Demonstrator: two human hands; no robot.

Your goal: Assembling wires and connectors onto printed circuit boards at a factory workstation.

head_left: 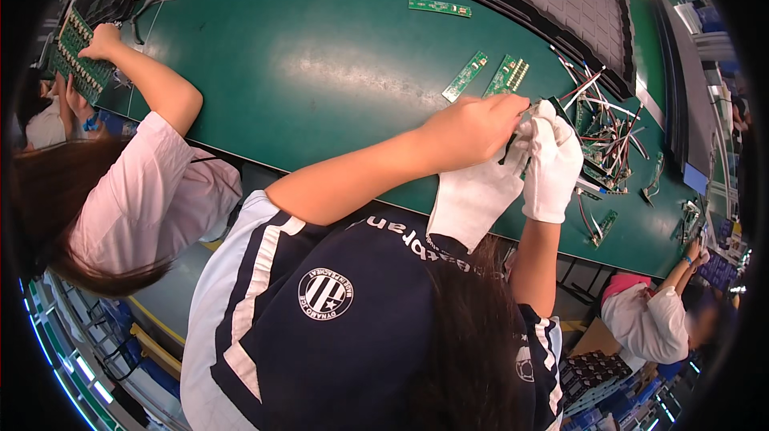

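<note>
My left hand is bare and closed, its fingertips pinched together against my right hand. What they pinch is hidden. A white glove covers my right hand, whose fingers are curled. Between and below them is a second white glove, empty, its cuff toward my body at the table edge. That glove's fingers run up into my right hand's grip. Just beyond my hands lie two narrow green circuit boards, a plain one and one with a row of pale parts.
A tangle of wired boards spreads right of my hands. Another board lies farther back on the green table. Black trays line the far right. At left a co-worker's hand holds a large board; another person sits at right.
</note>
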